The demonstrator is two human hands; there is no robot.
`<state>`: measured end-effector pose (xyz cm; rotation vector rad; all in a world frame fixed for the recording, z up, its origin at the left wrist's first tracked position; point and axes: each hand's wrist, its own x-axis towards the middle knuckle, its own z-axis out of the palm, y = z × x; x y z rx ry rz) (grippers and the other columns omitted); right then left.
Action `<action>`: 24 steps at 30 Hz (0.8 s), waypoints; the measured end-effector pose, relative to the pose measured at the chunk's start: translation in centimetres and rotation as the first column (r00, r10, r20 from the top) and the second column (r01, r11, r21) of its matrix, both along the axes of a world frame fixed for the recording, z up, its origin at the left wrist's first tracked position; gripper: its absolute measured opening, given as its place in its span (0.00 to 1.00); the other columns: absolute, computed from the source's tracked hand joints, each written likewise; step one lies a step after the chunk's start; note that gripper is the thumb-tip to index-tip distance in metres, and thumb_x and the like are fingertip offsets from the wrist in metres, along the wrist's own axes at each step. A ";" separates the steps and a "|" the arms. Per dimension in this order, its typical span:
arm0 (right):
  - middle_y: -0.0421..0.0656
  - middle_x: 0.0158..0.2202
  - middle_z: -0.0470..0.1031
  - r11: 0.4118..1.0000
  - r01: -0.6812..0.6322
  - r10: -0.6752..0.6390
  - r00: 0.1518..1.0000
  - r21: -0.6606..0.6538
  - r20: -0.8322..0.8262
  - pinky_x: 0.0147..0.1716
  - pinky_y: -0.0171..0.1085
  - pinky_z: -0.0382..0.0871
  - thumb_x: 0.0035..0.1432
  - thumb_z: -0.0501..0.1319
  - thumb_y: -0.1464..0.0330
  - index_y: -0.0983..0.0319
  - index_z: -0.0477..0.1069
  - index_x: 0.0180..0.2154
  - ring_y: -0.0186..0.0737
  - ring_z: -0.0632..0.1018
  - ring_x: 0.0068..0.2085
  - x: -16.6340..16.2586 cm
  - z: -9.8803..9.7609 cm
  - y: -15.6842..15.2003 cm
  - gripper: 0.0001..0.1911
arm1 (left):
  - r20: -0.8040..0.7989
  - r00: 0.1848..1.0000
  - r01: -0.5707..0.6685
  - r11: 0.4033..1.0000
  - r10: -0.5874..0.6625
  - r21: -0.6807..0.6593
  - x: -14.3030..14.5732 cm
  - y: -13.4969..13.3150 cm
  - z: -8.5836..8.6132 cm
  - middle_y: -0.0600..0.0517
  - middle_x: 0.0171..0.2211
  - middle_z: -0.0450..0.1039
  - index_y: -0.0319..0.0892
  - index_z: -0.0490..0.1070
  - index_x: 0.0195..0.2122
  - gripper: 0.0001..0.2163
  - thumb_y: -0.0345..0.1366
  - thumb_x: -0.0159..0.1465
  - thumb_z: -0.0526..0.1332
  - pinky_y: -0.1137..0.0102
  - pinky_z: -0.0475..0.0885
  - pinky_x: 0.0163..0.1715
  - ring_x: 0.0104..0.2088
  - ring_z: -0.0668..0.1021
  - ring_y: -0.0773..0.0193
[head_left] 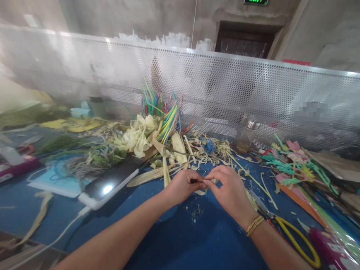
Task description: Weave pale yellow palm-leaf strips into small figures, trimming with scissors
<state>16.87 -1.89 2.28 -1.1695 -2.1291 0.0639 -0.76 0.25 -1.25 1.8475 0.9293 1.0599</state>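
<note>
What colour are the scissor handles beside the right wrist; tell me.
Yellow, seen best in the head view: the scissor handles lie beside the right hand.

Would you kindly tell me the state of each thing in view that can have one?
left hand: closed, pinching the small strip.
right hand: closed, pinching the same small strip from the other side.
small strip: held off the surface between both hands.
phone: lying flat, screen lit.
scissors: lying flat, unheld.
jar: upright, capped.
coloured strips: standing in a bundle.
</note>
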 end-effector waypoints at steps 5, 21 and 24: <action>0.44 0.31 0.75 0.991 -0.024 0.011 0.995 0.132 0.099 0.40 0.42 0.63 0.56 0.61 0.70 0.59 0.75 0.29 0.43 0.72 0.37 -0.4 0.2 -0.3 0.05 | 0.019 1.000 -0.020 0.997 0.022 -0.075 0.3 -0.2 0.2 0.52 0.22 0.71 0.37 0.78 0.27 0.10 0.39 0.53 0.65 0.74 0.61 0.24 0.24 0.68 0.69; 0.40 0.25 0.72 0.968 -0.082 -0.059 0.844 -0.237 -0.532 0.27 0.34 0.66 0.56 0.60 0.62 0.60 0.70 0.29 0.33 0.71 0.25 -0.8 0.2 -0.2 0.09 | -0.085 0.972 0.218 0.975 -0.220 -0.034 0.3 -1.0 0.9 0.51 0.24 0.70 0.37 0.78 0.29 0.13 0.43 0.57 0.64 0.73 0.62 0.27 0.26 0.68 0.68; 0.40 0.27 0.74 0.934 -0.125 -0.120 0.773 -0.334 -0.623 0.24 0.33 0.66 0.56 0.59 0.61 0.60 0.67 0.31 0.31 0.70 0.22 -0.8 -0.2 0.4 0.09 | -0.120 0.926 0.340 0.929 -0.357 -0.144 0.5 -1.7 1.0 0.52 0.24 0.69 0.37 0.77 0.28 0.14 0.45 0.56 0.64 0.73 0.60 0.24 0.23 0.66 0.70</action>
